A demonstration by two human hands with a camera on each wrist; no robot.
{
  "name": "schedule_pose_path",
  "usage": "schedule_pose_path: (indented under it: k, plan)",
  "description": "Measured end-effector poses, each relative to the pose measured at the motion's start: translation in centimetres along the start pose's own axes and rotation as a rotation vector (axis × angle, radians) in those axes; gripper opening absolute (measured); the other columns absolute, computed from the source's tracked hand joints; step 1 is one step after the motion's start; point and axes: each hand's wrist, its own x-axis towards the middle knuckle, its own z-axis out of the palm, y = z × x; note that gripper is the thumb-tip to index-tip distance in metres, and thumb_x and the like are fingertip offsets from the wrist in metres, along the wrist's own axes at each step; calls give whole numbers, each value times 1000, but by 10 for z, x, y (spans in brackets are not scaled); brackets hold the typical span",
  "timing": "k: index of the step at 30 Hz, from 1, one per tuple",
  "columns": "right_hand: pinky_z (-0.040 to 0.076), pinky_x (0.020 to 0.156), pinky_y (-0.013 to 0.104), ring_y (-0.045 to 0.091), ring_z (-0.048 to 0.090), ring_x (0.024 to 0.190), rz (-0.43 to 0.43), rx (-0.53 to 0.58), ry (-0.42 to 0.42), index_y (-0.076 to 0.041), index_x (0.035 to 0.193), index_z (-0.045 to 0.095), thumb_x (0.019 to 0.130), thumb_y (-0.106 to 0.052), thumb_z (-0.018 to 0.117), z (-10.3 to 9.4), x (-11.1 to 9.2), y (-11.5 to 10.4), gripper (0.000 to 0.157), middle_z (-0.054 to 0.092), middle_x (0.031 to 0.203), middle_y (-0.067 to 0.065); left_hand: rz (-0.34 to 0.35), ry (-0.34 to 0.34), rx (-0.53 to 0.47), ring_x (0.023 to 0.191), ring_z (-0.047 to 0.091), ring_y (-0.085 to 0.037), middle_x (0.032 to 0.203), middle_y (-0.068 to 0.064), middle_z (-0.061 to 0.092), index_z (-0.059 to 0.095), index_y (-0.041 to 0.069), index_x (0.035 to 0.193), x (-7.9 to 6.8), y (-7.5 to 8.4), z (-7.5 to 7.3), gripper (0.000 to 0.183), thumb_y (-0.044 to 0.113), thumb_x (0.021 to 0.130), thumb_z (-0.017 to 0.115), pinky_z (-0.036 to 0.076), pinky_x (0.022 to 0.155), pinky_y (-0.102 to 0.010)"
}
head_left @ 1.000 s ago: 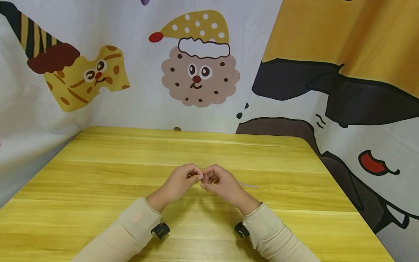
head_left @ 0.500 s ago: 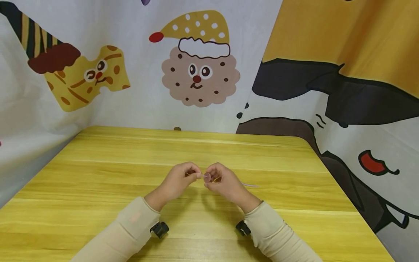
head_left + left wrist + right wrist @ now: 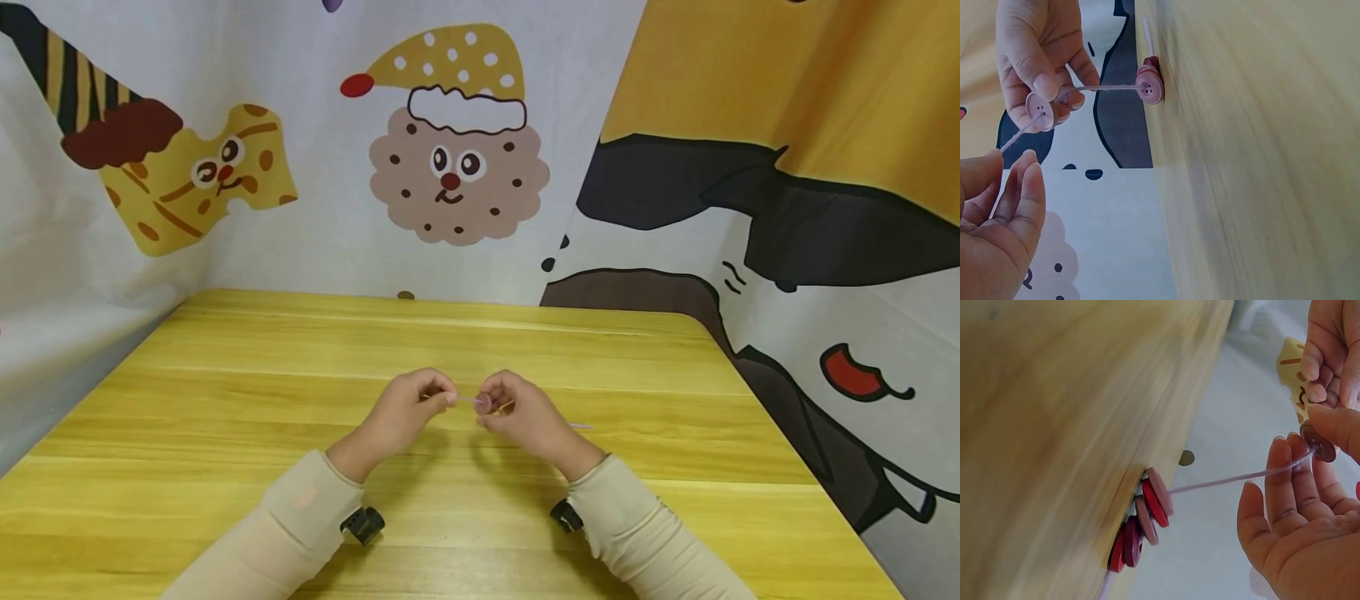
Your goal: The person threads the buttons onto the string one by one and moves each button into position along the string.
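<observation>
My left hand (image 3: 403,414) pinches the end of a pale pink yarn (image 3: 467,398) between thumb and fingertips. Facing it, my right hand (image 3: 531,421) holds a round mauve button (image 3: 483,404) by its edge. The yarn passes through a hole in this button and is drawn straight toward the left fingers. Beyond the button it runs down to several strung buttons (image 3: 1149,503), red, maroon and dusky pink, resting in a row on the table. My right hand hides that row in the head view, where only the yarn's tail (image 3: 581,426) shows.
Both hands are above a yellow wood-grain table (image 3: 300,342). A printed cloth (image 3: 300,50) with cartoon figures hangs behind its far edge and along the sides. Each wrist carries a small black camera (image 3: 363,525) below the sleeve cuff.
The hands have drawn apart, the left going left and the right going right. A longer stretch of yarn now shows between the left fingers and the button, which has come into clearer view.
</observation>
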Motion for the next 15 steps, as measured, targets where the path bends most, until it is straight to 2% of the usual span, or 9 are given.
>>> schedule_pose_path:
  k: [7,15]
  plan:
    - [51,73,29,17,59,87,11,32,-5,-5,104,59,86,-2,71,-5,1,3,22,63,94,6,-5,10,11,78,55,-21,89,-10,63,64,3,97,0,0,-1,8,9,96,58,45,68,-32]
    - [53,73,29,17,59,86,41,15,-16,-6,104,59,86,-1,71,-9,2,8,22,62,93,5,-7,15,6,83,57,-28,92,-10,64,64,5,96,0,0,-2,8,10,97,58,46,70,-32]
